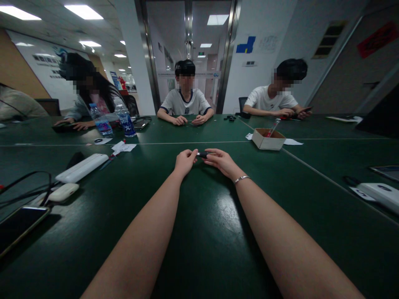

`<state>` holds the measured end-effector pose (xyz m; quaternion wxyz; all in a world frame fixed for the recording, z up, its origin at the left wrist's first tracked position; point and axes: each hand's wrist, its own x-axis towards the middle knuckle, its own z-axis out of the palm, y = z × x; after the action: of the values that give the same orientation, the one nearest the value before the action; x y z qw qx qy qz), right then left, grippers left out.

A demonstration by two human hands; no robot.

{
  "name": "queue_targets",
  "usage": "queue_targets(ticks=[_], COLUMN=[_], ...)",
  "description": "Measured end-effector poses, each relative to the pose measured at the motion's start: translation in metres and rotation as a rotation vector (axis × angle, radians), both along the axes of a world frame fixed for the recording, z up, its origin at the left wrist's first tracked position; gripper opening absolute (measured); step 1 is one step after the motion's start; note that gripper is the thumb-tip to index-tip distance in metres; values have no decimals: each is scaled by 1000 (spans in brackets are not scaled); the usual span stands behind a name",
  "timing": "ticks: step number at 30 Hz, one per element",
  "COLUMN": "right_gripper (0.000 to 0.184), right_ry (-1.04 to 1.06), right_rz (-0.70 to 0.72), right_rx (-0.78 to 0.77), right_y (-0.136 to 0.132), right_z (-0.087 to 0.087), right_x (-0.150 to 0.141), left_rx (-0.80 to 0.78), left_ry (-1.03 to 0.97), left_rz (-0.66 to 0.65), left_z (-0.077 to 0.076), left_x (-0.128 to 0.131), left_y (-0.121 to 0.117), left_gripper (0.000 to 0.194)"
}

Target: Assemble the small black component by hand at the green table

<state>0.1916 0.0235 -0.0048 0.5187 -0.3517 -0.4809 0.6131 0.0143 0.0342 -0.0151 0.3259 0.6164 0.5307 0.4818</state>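
Note:
Just above the green table (205, 249), both hands meet at a small dark stick-like thing (202, 155) with a silvery end. Its exact kind is too small to make out. The thumb and fingers of my left hand (186, 161) pinch the silvery end. From the other side, my right hand (222, 161) has its fingertips closed on the black end, the fingers partly bent. A silver bracelet (242, 179) circles my right wrist.
Ahead to the right stands a small open box (268, 140) with a clear-and-red tool in it. Leftward are two water bottles (125, 120), a white power bank (82, 167), cables and a phone (21, 226). Several people sit round the table. Another white device (380, 195) lies far right.

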Motion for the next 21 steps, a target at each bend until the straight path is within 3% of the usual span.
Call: queue_targets(ticks=[21], right_gripper=[21], right_ry=[-7], right_rz=[24], right_rx=[5], right_y=[1], right_z=[0], right_x=[1], left_rx=[-19], left_ry=[31], left_rz=[24], left_z=[5], left_x=[0], left_y=[-6], left_gripper=[39])
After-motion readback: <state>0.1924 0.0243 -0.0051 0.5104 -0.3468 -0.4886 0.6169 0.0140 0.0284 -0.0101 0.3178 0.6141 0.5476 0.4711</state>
